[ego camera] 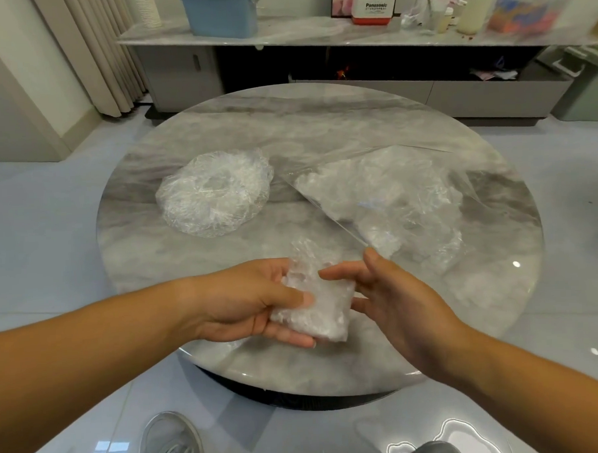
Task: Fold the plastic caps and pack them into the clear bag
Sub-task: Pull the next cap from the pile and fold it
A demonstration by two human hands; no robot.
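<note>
Round marble worktop [320,122] fills the view, with a low cabinet [181,77] behind it and pale floor tiles all round. Down at the near edge we're mid-cycle. The left grip [253,300] has a folded cap [314,304], thumb on top and fingers curled beneath, squeezed into a small thick wad and seemingly held just above the marble. The right grip [389,291] is wide, fingers loose and holding nothing. It sits just beside the wad's right edge, and its index tip reaches toward the plastic, though I cannot tell whether it touches.

The bag [392,201] lies flat on the right half of the worktop, already stuffed with crumpled white caps. One straight edge runs down to a corner just beside the right thumb. Over on the left, well apart from the bag, sits a round pile [214,192] of unfolded caps, so there's plenty left to do.

I'd say the fold is done and this is the hand-off into packing. The next move calls for the free right grip to find the bag's mouth, and I can't make out which edge that is. Then it lifts the top layer while the left slides the wad in. That wad has to be kept pinched all the way, because thin elastic film like this looks ready to spring open.
</note>
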